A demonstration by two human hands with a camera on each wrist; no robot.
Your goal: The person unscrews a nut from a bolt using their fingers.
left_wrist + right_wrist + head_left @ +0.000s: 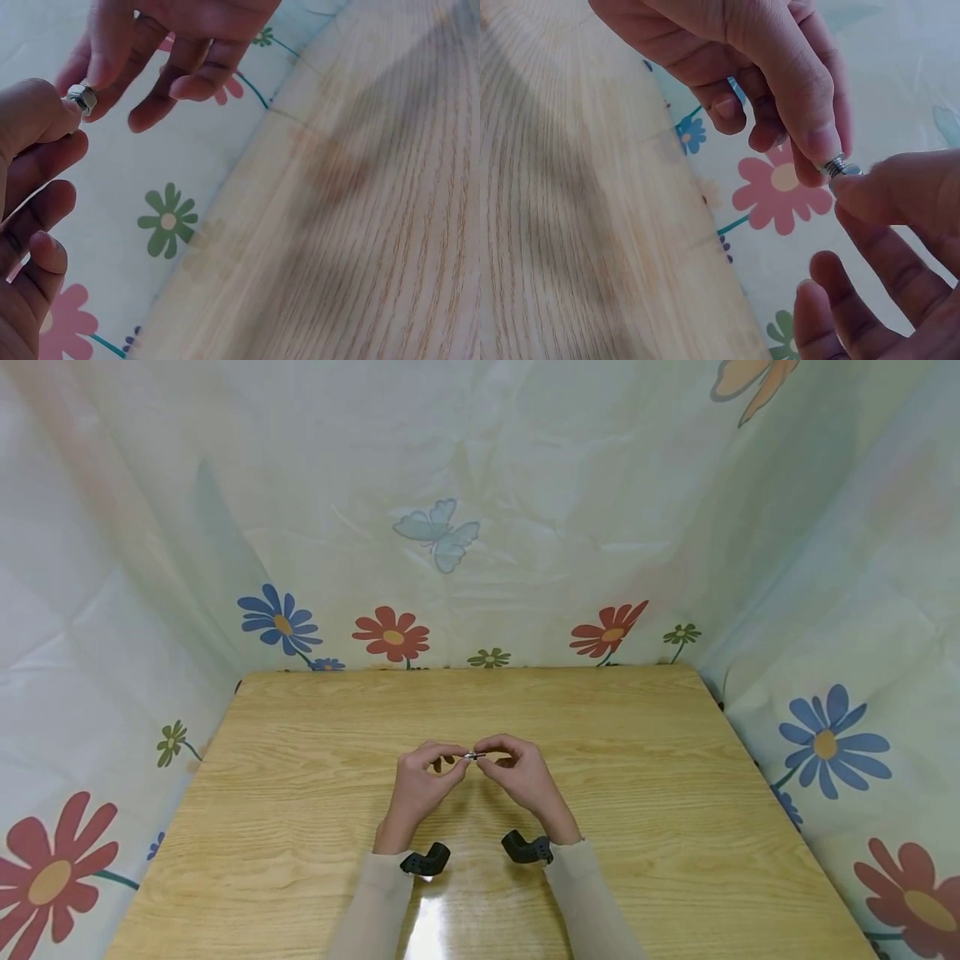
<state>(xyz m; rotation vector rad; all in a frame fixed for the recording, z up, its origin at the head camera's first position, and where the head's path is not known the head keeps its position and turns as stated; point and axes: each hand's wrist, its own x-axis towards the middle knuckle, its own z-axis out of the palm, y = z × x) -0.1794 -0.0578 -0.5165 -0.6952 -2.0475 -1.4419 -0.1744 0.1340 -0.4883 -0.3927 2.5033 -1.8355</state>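
Note:
Over the middle of the table, my left hand (423,781) and right hand (522,774) meet fingertip to fingertip. Between them is a small silver metal bolt (473,755). Its screw thread (837,166) shows in the right wrist view, beside the left thumb's tip. A hexagonal metal part (82,97) shows in the left wrist view between both thumbs; whether it is a nut or the bolt's head, I cannot tell. Each hand pinches its end of the bolt with thumb and index finger. The fingertips cover both ends. The other fingers are loosely bent.
A wood-grain table (300,727) lies beneath the hands. Pale curtain (525,485) with printed flowers and butterflies surrounds its back and sides. Each wrist carries a black camera mount, the left (426,860) and the right (527,847), facing inward.

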